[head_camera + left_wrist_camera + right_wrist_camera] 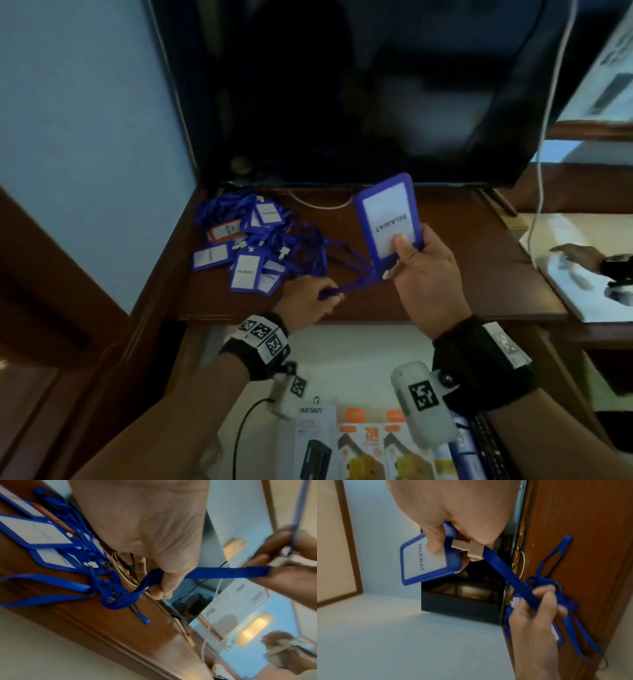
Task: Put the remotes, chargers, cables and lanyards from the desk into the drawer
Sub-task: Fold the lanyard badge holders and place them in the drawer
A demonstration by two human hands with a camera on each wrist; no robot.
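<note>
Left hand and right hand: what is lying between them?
A taut blue strap runs from the left hand to the right hand; the left wrist view shows it.

left hand (154,534) pinching blue lanyard strap (223,572), badge pile (42,540) on desk (111,622)

Your head camera looks steeply down at the desk (445,246) and open drawer (359,349). Each wrist camera sits close behind its hand, tilted sideways; all three views share the blue strap (228,572) stretched between your hands.
</note>
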